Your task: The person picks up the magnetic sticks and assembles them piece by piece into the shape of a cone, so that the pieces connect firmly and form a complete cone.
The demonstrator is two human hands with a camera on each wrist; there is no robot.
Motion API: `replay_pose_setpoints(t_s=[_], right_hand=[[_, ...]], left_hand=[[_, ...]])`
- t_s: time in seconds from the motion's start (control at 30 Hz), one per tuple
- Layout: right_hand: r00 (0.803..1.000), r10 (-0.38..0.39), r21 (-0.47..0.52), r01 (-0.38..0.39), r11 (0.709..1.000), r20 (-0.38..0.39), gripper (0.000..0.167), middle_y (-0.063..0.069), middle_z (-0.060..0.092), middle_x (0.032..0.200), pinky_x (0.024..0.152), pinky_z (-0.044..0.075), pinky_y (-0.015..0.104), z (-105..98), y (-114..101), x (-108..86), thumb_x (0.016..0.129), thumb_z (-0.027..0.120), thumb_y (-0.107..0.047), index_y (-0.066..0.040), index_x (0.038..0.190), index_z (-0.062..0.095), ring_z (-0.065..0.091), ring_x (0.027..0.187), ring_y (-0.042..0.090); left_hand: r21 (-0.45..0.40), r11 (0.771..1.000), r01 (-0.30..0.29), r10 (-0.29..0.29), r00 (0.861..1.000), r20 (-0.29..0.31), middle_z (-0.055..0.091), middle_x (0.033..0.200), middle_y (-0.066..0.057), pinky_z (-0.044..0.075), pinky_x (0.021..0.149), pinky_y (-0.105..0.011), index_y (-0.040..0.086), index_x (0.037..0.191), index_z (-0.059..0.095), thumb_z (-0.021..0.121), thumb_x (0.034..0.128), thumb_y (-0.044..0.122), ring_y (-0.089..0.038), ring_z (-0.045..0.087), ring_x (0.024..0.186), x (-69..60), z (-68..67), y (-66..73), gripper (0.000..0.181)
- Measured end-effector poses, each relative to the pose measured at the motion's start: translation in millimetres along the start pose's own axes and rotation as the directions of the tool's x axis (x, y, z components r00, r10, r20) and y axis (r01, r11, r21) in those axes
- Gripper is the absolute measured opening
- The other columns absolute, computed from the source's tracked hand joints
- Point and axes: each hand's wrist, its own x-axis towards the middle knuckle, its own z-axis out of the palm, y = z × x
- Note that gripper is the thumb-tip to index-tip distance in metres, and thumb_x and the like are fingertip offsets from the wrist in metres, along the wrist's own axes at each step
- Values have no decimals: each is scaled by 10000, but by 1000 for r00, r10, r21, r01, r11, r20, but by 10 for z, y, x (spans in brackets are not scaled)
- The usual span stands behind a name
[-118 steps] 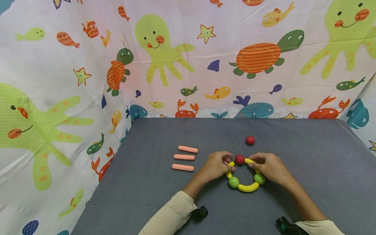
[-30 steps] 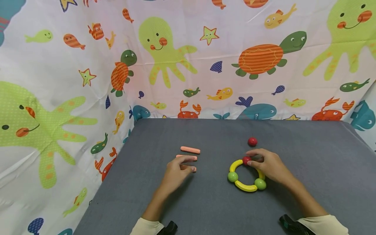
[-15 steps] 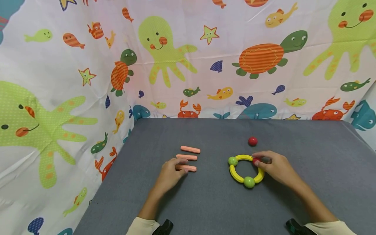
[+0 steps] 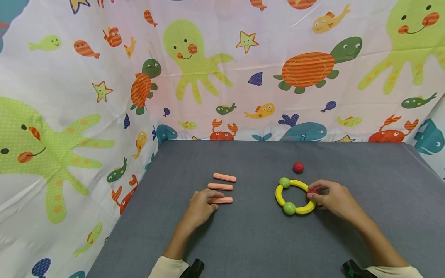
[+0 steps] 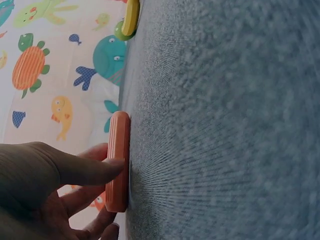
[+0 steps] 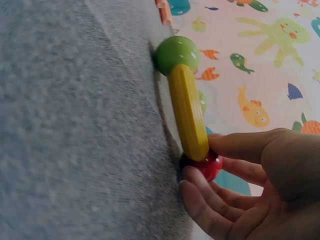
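A ring of yellow curved pieces (image 4: 279, 196) joined by two green balls (image 4: 289, 208) and a red ball (image 4: 312, 191) lies on the grey table. My right hand (image 4: 335, 199) grips the ring's red ball at its right side. In the right wrist view, thumb and fingers close around that red ball (image 6: 212, 167), partly covering it. My left hand (image 4: 201, 206) pinches the nearest of three ridged pink sticks (image 4: 224, 200) near its left end. The left wrist view has the thumb on one face of this stick (image 5: 118, 140) and fingers behind it.
Two more pink sticks, a middle one (image 4: 220, 186) and a far one (image 4: 224, 177), lie roughly parallel beyond the held one. A loose red ball (image 4: 298, 167) sits behind the ring. A curtain (image 4: 257, 50) printed with sea animals hangs along the table's back and left.
My left hand has left the ring and moved left to the nearest pink stick, now pinching it. My right hand has turned the ring clockwise, its red ball going from the top to the right.
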Motion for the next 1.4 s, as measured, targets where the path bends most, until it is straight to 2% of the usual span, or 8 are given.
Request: replay_pose_setpoints(t_s=[0.3,0.43,0.53,0.7,0.77,0.93,1.2,1.4], right_hand=[[993,46,0,-46,999,108,396,78,720,1081,684,576,337,-97,-31,6,1003,746,-299,-26,1286,698,663,847,205],[987,45,21,-49,999,155,403,83,710,1085,718,591,348,-102,-44,12,994,753,-280,-20,1296,692,683,858,211],[983,32,37,-39,999,178,407,93,714,1097,730,601,348,-101,-48,14,986,763,-277,-21,1294,692,696,862,215],[977,8,63,-22,998,214,380,95,719,1078,738,611,339,-113,-68,14,976,778,-266,-27,1261,705,693,872,224],[973,2,70,-19,997,232,363,88,710,1048,742,613,337,-116,-77,15,975,780,-265,-29,1242,709,681,874,230],[970,-4,78,-16,997,244,355,77,686,996,740,612,332,-105,-81,16,971,790,-275,-32,1220,714,665,872,235],[969,-19,99,-6,995,247,338,83,688,987,737,616,325,-93,-61,5,969,793,-260,-29,1202,711,662,880,241],[967,-26,124,-6,992,252,329,88,676,977,739,620,326,-87,-44,-2,973,791,-253,-26,1193,701,664,878,245]], left_hand=[[18,1000,-15,15,1000,-26,782,1179,-78,520,864,-518,124,1157,822,766,891,-70,-351,675,1080,25,13,-29,334],[2,999,-42,42,999,-35,786,1165,-69,557,881,-493,124,1183,813,778,912,-32,-299,712,1042,40,14,-43,315],[-26,998,-49,48,998,-42,787,1105,-50,569,815,-422,154,1240,796,787,935,30,-233,716,934,54,10,-31,329],[-88,995,-57,51,997,-63,775,1172,-19,582,801,-373,216,1308,764,794,952,105,-180,718,916,87,11,62,374],[-101,991,-91,83,994,-77,769,1228,-34,600,836,-400,178,1319,755,792,951,98,-203,738,967,109,25,114,378],[-147,979,-144,132,987,-93,771,1211,-73,605,850,-415,90,1335,733,794,944,75,-242,752,994,183,106,237,396],[-192,970,-149,139,988,-64,741,1264,-85,591,893,-380,43,1342,715,777,968,89,-229,736,1037,317,289,373,381],[-224,961,-160,150,987,-60,735,1182,-78,583,945,-421,58,1312,726,778,972,96,-221,715,1057,451,414,480,345]])
